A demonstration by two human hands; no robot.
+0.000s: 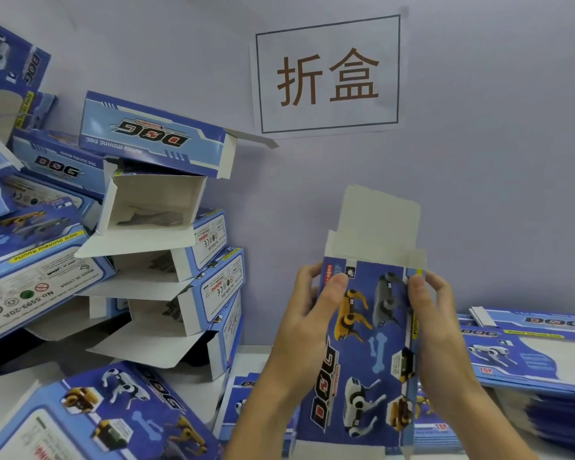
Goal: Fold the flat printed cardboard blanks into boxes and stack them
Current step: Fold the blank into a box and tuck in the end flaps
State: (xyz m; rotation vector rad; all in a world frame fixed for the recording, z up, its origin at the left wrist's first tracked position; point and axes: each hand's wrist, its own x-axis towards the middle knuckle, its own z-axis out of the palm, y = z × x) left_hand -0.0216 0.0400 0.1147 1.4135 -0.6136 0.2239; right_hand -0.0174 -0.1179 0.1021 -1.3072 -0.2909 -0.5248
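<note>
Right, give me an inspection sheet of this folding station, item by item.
Surface: white table, mostly covered by cardboard.
Job's things: blue printed box held upright, top flaps open; pile of folded boxes at left, leaning unevenly, open ends facing the camera; stack of flat blanks at right.
Clutter: more flat blanks lying under the held box; nothing else seen.
Hands: left hand grips the box's left edge; right hand grips its right edge.
Cables: nothing seen.
Surroundings: pale wall with a paper sign printed with two characters.
</note>
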